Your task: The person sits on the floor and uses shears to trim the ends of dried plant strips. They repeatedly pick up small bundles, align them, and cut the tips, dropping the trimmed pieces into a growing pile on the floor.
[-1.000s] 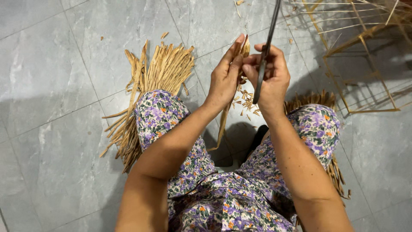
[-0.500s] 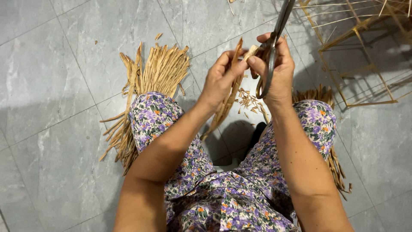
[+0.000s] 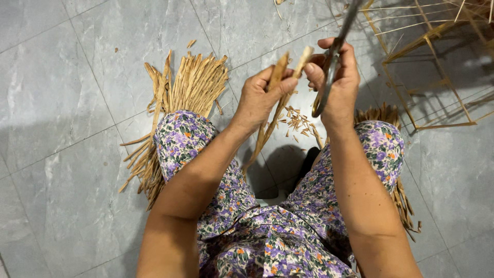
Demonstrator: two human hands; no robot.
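Bamboo strip [image 3: 278, 82] now forks at its top, split wider than a second ago; left hand [image 3: 260, 98] grips it above the floor, right hand [image 3: 337, 77] clasping the blade [image 3: 334, 56] higher.

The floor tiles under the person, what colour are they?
Grey marbled floor tiles, seen in the head view.

Both forearms bare, no sleeves visible. Left hand [image 3: 260, 100] and right hand [image 3: 337, 82] without rings, gloves or wristbands. Lower centre of frame: loose floral garment [image 3: 267, 242], purple and white blossoms, green leaves, scattered orange, covering both knees.
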